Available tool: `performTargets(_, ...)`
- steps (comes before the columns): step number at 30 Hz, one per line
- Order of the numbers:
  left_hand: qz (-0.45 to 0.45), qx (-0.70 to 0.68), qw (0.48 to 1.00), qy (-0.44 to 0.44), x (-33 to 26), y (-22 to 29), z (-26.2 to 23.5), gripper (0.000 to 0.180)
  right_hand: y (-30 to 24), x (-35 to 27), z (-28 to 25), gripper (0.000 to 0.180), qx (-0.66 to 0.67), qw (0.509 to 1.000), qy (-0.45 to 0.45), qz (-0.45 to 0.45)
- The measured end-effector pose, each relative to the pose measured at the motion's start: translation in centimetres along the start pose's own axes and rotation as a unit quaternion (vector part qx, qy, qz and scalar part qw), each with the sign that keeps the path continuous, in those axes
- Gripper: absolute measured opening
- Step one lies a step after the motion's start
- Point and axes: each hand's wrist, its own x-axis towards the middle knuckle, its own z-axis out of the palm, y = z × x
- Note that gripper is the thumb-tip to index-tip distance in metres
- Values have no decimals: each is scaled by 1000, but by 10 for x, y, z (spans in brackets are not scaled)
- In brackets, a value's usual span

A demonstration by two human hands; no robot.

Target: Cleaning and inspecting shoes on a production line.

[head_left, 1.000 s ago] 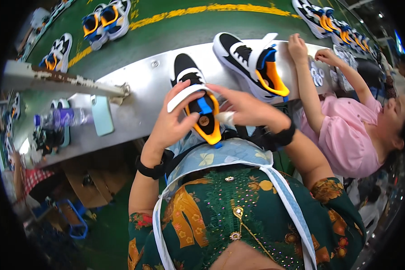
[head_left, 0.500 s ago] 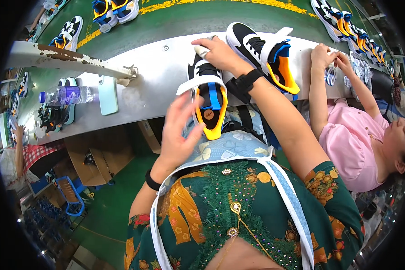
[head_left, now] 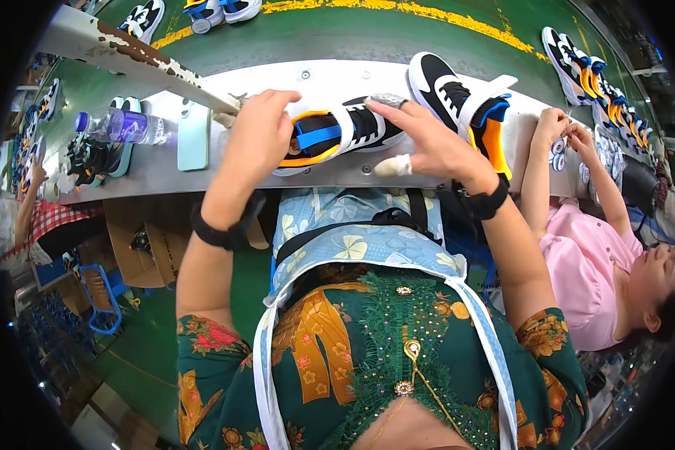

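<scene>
One shoe point(head_left: 343, 131) is lying on the metal table point(head_left: 330, 79) between the hands. The right hand point(head_left: 433, 141) is reaching wide around its toe; the left hand point(head_left: 262, 135) is covering its heel, gripping or not I cannot tell.

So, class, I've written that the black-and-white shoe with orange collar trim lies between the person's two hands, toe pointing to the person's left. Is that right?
Not quite: the toe direction is wrong. In the head view, the black-and-white shoe with orange collar trim does lie between the left hand and right hand, but its toe points to the person's right.
</scene>
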Motion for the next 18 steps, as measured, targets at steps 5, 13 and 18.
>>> performTargets(5,-324,-335,884,44,-35,47,13,26,14,52,37,83,-22,998,-25,-61)
performTargets(13,-221,-608,731,215,-16,52,30,33,-38,45,49,65,-201,936,275,-86)
performTargets(18,-266,-501,815,118,-14,25,63,23,-41,8,81,67,-133,972,188,-33)
